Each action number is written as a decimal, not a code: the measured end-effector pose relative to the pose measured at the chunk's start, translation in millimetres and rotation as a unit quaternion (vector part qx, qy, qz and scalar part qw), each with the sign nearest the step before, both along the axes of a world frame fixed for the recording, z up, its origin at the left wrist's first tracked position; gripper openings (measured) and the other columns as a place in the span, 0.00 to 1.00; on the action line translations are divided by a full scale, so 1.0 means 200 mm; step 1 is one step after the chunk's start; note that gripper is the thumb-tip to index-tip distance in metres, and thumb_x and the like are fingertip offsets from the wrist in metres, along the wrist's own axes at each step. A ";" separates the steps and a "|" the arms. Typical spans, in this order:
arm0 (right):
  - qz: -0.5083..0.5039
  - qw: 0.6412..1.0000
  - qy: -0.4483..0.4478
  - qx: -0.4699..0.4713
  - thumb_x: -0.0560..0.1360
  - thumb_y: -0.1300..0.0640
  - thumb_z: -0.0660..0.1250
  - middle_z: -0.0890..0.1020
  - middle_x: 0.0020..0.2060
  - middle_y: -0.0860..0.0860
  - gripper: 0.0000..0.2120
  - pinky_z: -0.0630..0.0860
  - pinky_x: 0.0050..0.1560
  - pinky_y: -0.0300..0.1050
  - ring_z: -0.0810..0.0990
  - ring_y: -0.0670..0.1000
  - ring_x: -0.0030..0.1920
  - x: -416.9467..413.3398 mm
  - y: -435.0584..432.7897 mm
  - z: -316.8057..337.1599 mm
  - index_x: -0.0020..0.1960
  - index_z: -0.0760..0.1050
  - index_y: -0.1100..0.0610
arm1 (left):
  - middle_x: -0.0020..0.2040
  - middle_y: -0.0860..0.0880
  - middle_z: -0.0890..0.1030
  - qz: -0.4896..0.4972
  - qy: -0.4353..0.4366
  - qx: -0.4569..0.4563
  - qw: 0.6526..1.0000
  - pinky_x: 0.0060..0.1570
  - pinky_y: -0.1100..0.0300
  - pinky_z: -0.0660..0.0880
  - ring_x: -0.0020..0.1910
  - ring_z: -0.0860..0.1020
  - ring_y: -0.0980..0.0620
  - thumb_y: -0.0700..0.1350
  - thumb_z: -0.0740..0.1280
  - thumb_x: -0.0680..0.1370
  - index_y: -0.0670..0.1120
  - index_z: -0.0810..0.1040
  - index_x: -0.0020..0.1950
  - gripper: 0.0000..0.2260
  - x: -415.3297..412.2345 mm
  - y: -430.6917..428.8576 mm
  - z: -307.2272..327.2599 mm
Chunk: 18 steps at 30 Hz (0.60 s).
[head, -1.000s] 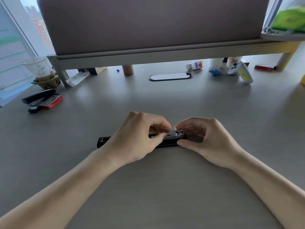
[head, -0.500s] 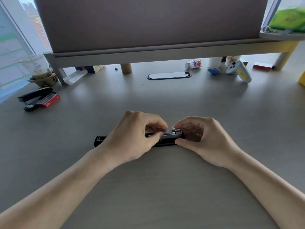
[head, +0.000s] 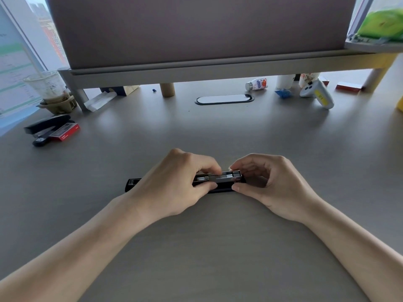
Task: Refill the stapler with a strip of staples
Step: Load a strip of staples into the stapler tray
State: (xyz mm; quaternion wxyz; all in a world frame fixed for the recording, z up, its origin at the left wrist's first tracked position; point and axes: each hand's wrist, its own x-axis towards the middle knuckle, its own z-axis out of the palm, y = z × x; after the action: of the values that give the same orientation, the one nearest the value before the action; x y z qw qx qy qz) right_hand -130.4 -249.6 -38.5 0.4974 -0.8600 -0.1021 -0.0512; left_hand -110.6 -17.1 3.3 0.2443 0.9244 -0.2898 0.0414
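A black stapler (head: pixel 220 189) lies flat on the grey desk, opened out, its lid end poking out at the left (head: pixel 132 184). The metal staple channel (head: pixel 226 177) faces up between my hands. My left hand (head: pixel 174 186) covers the stapler's middle, thumb and forefinger pinched over the channel; whether a staple strip is under them is unclear. My right hand (head: pixel 270 184) holds the stapler's right end, thumb on the near side and fingers curled over the far side.
A second black stapler (head: pixel 46 125) and a red staple box (head: pixel 65 132) lie at the far left. A plastic cup (head: pixel 46 86) stands behind them. A cable slot (head: pixel 224 99), a small bottle (head: pixel 256 83) and a white controller (head: pixel 317 93) sit below the desk partition (head: pixel 196 29).
Both hands stay on the stapler. My left fingertips have shifted slightly along the channel; the view has drifted a little.
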 end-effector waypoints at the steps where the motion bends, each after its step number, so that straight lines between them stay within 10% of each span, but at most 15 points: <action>1: 0.001 1.000 0.000 0.002 0.71 0.61 0.81 0.90 0.46 0.45 0.13 0.84 0.59 0.46 0.89 0.43 0.49 0.00 0.00 0.00 0.52 0.86 0.49 | 0.44 0.58 0.88 0.005 -0.001 -0.007 1.000 0.37 0.71 0.72 0.34 0.79 0.64 0.48 0.76 0.76 0.55 0.86 0.51 0.06 0.00 0.01 0.00; 18: 0.001 1.000 -0.003 -0.004 0.71 0.61 0.81 0.90 0.46 0.45 0.12 0.84 0.58 0.45 0.89 0.42 0.49 0.00 0.00 0.00 0.51 0.86 0.49 | 0.39 0.55 0.83 0.015 -0.027 -0.018 0.999 0.41 0.55 0.75 0.38 0.78 0.55 0.51 0.77 0.74 0.53 0.84 0.45 0.04 0.01 0.00 -0.06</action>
State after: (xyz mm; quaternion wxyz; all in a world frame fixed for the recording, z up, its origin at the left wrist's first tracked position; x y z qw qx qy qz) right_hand -131.2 -249.8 -38.3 0.4934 -0.8619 -0.1043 -0.0526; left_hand -108.1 -17.3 -8.4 0.2519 0.9228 -0.2817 0.0752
